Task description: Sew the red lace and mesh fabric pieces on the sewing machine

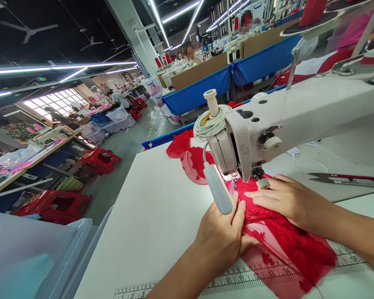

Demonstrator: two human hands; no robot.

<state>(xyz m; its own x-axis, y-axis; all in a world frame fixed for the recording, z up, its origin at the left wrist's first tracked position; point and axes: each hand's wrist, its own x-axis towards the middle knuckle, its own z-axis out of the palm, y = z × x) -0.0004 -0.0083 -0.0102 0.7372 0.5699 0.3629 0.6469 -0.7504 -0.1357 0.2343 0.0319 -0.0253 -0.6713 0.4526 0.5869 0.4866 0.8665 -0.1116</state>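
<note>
A red lace fabric (286, 245) lies on the white sewing table (149, 216) and runs under the head of a white sewing machine (299, 116). My left hand (224, 232) pinches the left edge of the lace just in front of the needle, fingers pressed together on it. My right hand (283, 199) lies flat on the lace to the right of the presser foot, fingers stretched out and holding the cloth down. More red lace (190, 158) trails out behind the machine. A white lamp tube (218, 189) hangs in front of the needle and hides it.
Thread snips (345, 179) lie on the table at the right. A printed ruler (237, 278) runs along the table's front edge. A translucent plastic bin (34, 257) stands at the lower left. Red stools (99, 160) stand in the aisle. Other people work at benches behind.
</note>
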